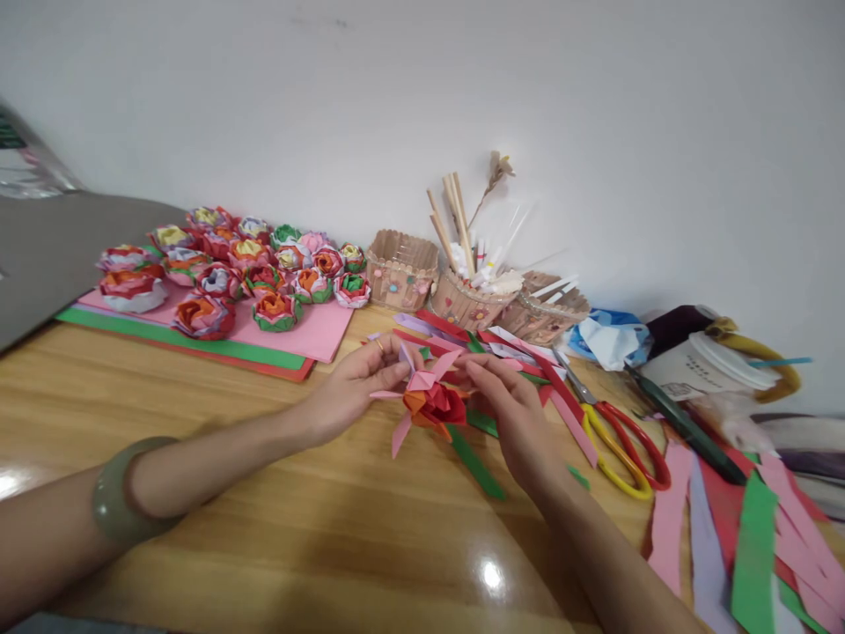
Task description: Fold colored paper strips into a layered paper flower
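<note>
The paper flower is over the table, scissors lying toward three o'clock. The left hand pinches its ten-o'clock petals; the right hand has fingertips at two o'clock, grip unclear. It looks light, crisp, crushable: best held by outer petals.

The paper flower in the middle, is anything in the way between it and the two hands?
Nothing that I can see. The left hand pinches the flower at one side, and the right hand has its fingertips up close on the other side.
</note>
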Tool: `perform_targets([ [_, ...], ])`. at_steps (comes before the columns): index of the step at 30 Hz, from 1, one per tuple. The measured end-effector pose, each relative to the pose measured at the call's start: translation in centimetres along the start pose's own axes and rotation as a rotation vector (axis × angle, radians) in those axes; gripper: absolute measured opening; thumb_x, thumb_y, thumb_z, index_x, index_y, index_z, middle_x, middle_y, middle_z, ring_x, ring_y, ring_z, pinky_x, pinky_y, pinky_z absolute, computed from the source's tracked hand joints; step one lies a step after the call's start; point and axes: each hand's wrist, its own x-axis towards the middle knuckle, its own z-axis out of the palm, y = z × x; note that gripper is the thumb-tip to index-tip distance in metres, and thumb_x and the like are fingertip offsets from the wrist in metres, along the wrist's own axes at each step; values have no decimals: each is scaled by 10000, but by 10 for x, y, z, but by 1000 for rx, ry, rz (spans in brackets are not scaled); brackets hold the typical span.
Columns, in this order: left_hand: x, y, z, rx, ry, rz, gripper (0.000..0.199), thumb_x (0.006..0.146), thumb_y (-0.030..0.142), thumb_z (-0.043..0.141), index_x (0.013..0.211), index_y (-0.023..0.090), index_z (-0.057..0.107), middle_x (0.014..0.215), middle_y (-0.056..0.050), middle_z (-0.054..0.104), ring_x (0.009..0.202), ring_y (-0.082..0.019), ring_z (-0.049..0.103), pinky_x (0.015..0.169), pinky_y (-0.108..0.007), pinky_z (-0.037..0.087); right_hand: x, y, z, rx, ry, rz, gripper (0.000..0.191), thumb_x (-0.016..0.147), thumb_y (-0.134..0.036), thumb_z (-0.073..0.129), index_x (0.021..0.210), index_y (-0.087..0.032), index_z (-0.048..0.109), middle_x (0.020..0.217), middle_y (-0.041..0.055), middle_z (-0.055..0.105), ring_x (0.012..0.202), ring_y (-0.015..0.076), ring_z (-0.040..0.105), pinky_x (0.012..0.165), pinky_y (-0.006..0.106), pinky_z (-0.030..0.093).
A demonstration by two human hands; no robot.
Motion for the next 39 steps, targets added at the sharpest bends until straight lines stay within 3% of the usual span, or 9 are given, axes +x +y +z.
perform_targets([
  [2, 0, 1, 1, -8, -40, -21, 263, 734, 382, 662, 744, 149, 540, 710, 24, 516, 628, -83, 476, 593, -202, 391, -2, -3, 3, -4, -71, 5, 198, 765, -369, 599, 862, -208, 661, 834, 7, 656, 757, 141, 589, 676, 245, 452],
  [8, 1, 4, -2, -116, -85, -237, 136, 680, 224, 667, 753, 118, 623, 774, -35, 631, 699, -125, 584, 678, -247, 459, -8, -8, 7, -76, -102, -16, 132, 744, -314, 642, 715, -186, 660, 749, 6, 657, 685, 145, 612, 639, 255, 478],
  [11, 2, 2, -2, -74, -25, -242, 187, 686, 273, 644, 774, 108, 658, 765, -61, 666, 676, -142, 604, 655, -260, 465, -9, -3, 7, -197, -90, -138, 91, 766, -279, 634, 749, -204, 683, 782, 15, 684, 741, 165, 623, 684, 276, 484],
  [14, 1, 1, 2, 117, 29, -245, 204, 638, 252, 702, 794, 124, 670, 697, -26, 673, 626, -129, 596, 604, -238, 452, -9, 3, 8, -323, -69, -322, 57, 764, -233, 646, 784, -218, 697, 817, 19, 704, 782, 177, 629, 736, 298, 486],
  [17, 0, 2, 8, 234, 80, -224, 174, 601, 213, 716, 748, 126, 682, 699, -18, 692, 642, -134, 612, 634, -243, 470, -10, 6, 9, -374, -60, -404, 76, 760, -218, 656, 821, -205, 699, 794, 26, 714, 728, 169, 640, 684, 287, 503],
  [22, -5, 1, 14, 279, 164, -117, 152, 597, 194, 708, 736, 136, 686, 746, -24, 720, 697, -155, 654, 687, -268, 518, -15, 6, 12, -451, 21, -455, 68, 748, -214, 668, 809, -191, 690, 759, 28, 723, 664, 167, 659, 626, 277, 530],
  [29, -14, -2, 14, 506, 227, 164, 63, 681, 192, 684, 732, 155, 687, 762, -24, 725, 718, -148, 653, 728, -274, 508, -21, 5, 13, -669, 115, -735, 96, 793, -192, 626, 875, -188, 676, 822, 61, 739, 744, 188, 687, 686, 314, 551],
  [33, -17, -4, 12, 644, 214, 346, 46, 721, 188, 672, 756, 161, 683, 749, -28, 719, 712, -148, 644, 710, -273, 494, -22, 4, 13, -747, 157, -829, 86, 782, -184, 646, 865, -180, 667, 841, 71, 744, 782, 190, 693, 711, 312, 549],
  [39, -17, -4, 11, 688, 201, 474, 25, 752, 170, 651, 773, 159, 661, 758, -39, 705, 746, -156, 645, 713, -279, 503, -22, 2, 14, -807, 207, -940, 61, 772, -163, 654, 830, -180, 653, 835, 72, 742, 791, 192, 689, 703, 327, 538],
])
